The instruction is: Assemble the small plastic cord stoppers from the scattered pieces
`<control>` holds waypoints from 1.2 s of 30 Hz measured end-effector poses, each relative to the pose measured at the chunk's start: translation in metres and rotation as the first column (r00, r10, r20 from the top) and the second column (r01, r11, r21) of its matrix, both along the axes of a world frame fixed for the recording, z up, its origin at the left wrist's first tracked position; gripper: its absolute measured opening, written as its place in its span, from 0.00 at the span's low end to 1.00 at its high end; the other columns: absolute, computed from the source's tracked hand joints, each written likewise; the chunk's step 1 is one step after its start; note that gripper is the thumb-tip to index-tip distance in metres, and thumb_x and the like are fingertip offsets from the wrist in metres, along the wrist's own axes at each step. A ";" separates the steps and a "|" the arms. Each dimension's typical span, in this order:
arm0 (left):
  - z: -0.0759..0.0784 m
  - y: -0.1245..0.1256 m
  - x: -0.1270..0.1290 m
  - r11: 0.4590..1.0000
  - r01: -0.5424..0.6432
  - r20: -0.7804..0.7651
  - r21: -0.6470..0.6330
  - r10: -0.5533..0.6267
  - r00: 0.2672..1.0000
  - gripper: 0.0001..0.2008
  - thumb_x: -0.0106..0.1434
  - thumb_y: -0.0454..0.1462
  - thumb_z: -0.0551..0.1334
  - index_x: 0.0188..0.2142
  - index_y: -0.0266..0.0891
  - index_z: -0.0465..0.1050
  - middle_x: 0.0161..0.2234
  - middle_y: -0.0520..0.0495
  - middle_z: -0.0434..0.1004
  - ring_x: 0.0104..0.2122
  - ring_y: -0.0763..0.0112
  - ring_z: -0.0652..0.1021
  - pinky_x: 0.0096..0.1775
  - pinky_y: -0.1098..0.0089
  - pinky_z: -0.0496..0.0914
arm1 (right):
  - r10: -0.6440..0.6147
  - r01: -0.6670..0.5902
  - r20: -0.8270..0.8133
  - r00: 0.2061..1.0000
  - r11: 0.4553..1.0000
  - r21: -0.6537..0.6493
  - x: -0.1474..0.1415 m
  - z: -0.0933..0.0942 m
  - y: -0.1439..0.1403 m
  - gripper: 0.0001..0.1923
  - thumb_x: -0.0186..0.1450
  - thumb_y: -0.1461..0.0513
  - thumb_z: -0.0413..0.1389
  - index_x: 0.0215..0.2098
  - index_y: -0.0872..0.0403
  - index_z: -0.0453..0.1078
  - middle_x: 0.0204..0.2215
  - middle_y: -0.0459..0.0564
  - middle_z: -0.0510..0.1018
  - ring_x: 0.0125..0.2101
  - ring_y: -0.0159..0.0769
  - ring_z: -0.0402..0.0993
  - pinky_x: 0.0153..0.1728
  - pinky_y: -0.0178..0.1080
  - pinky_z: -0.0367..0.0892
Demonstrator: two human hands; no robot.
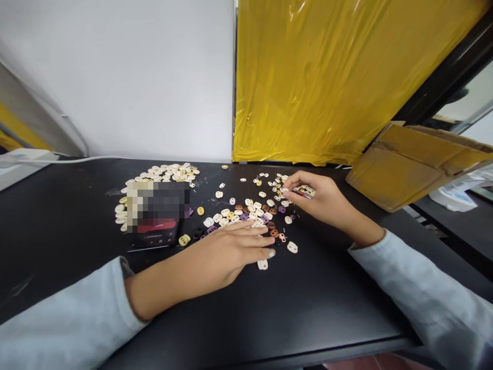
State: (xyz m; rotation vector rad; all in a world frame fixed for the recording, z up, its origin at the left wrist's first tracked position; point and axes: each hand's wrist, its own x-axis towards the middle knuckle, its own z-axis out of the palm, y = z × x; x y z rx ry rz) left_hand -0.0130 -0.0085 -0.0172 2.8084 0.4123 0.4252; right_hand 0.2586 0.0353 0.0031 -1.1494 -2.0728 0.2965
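Observation:
My left hand lies flat with its fingers stretched over a loose pile of small oval two-hole pieces, which look like cord stoppers in white, brown, purple and black. One white piece sits just below its thumb, and another white piece is to the right of the fingertips. At the right, my right hand has thumb and index finger pinched together above smaller white and yellow pieces. A speck of white shows at those fingertips; whether it is a piece or a nail is unclear. A thin reddish item shows beneath that hand.
A phone, partly blurred out, lies left of the pile. Behind it is a heap of cream pieces. A cardboard box stands at the right back. A white wall and yellow plastic sheeting border the black table.

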 end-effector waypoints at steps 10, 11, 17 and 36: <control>0.012 -0.018 0.004 0.992 0.126 -0.054 0.030 -0.125 0.991 0.21 0.71 0.30 0.52 0.61 0.35 0.69 0.64 0.46 0.66 0.68 0.61 0.60 0.70 0.58 0.51 | 0.078 -0.186 -0.304 0.950 0.920 -0.345 -0.008 0.013 -0.014 0.11 0.63 0.56 0.64 0.38 0.55 0.76 0.34 0.50 0.81 0.32 0.34 0.77 0.36 0.38 0.72; 0.013 -0.021 0.004 0.989 0.149 -0.056 0.003 -0.149 0.987 0.21 0.70 0.29 0.51 0.61 0.35 0.69 0.65 0.46 0.66 0.68 0.62 0.59 0.70 0.59 0.51 | 0.131 -0.291 -0.346 0.929 0.837 -0.465 -0.009 0.016 -0.018 0.12 0.63 0.56 0.64 0.38 0.56 0.75 0.32 0.49 0.80 0.30 0.33 0.76 0.34 0.37 0.72; 0.019 -0.042 0.003 0.930 0.230 0.008 -0.285 -0.238 0.971 0.25 0.71 0.32 0.51 0.66 0.40 0.63 0.65 0.48 0.64 0.66 0.66 0.64 0.70 0.62 0.54 | 0.522 -0.402 -0.344 0.780 -0.004 -0.916 -0.012 0.029 -0.040 0.14 0.60 0.55 0.67 0.39 0.57 0.78 0.28 0.48 0.80 0.29 0.31 0.78 0.36 0.34 0.73; 0.013 0.005 -0.010 0.961 -0.037 0.101 -0.272 0.067 0.993 0.17 0.72 0.32 0.52 0.56 0.37 0.71 0.56 0.41 0.77 0.57 0.65 0.75 0.61 0.66 0.66 | 0.222 -0.590 -0.550 0.805 0.386 -0.709 -0.025 -0.014 -0.013 0.17 0.63 0.58 0.65 0.47 0.57 0.74 0.35 0.51 0.82 0.36 0.33 0.79 0.42 0.36 0.72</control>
